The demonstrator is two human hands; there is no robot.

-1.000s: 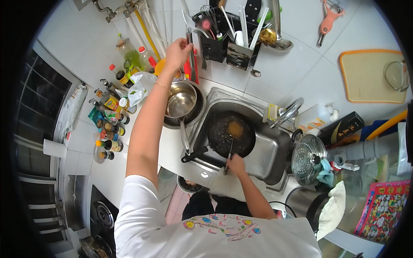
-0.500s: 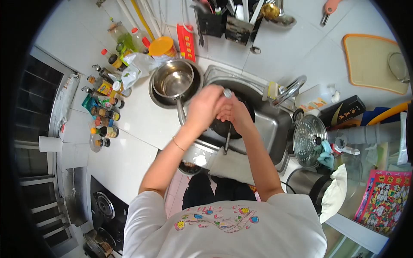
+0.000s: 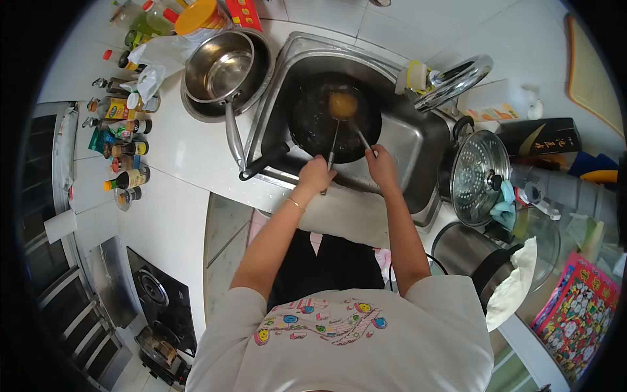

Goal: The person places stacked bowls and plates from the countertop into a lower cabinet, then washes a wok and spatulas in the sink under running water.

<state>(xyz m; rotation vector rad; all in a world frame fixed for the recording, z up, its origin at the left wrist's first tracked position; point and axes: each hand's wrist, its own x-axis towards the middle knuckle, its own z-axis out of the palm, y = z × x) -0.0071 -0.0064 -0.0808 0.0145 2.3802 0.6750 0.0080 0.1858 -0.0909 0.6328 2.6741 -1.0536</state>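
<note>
Wok (image 3: 307,121) Sat in Sink (image 3: 408,144), Worked With Both Hands

The hands were apart. The left hand (image 3: 315,174) was clamped on a golden-brown, round-headed utensil (image 3: 343,104); the right hand (image 3: 383,166) gripped a second, metal-shafted utensil (image 3: 361,137), its tip indistinct. Both utensils reached into the wok.

Head-worn view, forward and down, wide-angle

White short-sleeved printed shirt (image 3: 346,362), black trousers (image 3: 353,268), thin bracelet (image 3: 296,204), apparently gold.
</note>
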